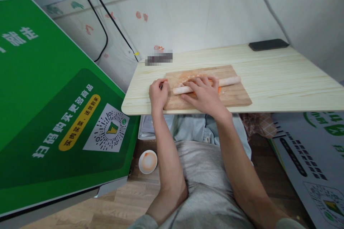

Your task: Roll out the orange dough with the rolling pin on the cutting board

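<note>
A wooden rolling pin [229,81] lies across a wooden cutting board [236,96], tilted slightly up to the right. My right hand [204,91] is over its middle, fingers curved over the pin and thumb on the near side. Under the pin and hand, bits of orange dough [219,89] show; most of it is hidden. Orange smears and pale crumbs mark the board's far part. At the board's left edge, my left hand [159,93] is closed with its fingers curled; what they hold, if anything, I cannot make out.
The board rests on a pale wood-grain table [282,78]. A black phone-like slab [268,44] lies at the back right, near the wall. A white bowl [148,161] with orange residue stands below the table. Green printed panels [61,78] rise at the left.
</note>
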Motion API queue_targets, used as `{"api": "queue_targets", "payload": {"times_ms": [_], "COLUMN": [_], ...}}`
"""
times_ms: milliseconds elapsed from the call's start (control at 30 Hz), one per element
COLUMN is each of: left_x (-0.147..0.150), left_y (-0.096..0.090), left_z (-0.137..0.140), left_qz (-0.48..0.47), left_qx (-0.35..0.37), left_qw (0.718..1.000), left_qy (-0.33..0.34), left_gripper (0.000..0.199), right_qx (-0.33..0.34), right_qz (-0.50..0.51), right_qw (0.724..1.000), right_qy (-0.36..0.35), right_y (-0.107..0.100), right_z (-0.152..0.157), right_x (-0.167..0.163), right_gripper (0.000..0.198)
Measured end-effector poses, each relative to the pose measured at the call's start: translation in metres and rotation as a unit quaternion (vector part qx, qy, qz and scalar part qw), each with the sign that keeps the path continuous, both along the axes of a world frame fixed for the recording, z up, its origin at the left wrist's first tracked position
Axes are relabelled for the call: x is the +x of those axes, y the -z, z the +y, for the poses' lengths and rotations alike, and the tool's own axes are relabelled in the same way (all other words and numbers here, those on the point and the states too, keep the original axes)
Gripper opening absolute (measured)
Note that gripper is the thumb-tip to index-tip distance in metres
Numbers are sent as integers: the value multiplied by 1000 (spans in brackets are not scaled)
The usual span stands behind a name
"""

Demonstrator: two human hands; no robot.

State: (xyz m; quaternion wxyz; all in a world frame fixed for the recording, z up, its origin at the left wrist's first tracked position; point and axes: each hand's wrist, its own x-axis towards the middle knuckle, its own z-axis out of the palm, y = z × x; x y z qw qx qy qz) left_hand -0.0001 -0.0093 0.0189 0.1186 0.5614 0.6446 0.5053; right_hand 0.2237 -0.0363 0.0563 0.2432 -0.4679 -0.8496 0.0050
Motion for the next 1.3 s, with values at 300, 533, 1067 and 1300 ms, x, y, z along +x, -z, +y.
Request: {"api": "queue_targets", "payload": {"times_ms": [300,533,1067,1300], "left_x": [0,-1,0,-2], "left_y": [0,2,0,3], "left_z": [0,1,0,2], "left_qz": [3,21,12,13], "left_qx": [0,4,3,-3], "left_qw": [1000,1000,1000,1000], "left_qy": [0,-4,0,-2], "left_gripper": [22,23,22,22], "right_qx": [5,4,-4,-1], "right_qz": [3,0,-3,11], "right_qw": [1000,1000,1000,1000], "right_qy": [-4,-1,0,-6], "right_y": [0,1,-2,1], "right_z": [-1,-1,-2,-1], "right_x": [1,0,1,0], "right_gripper": [46,46,45,43]}}
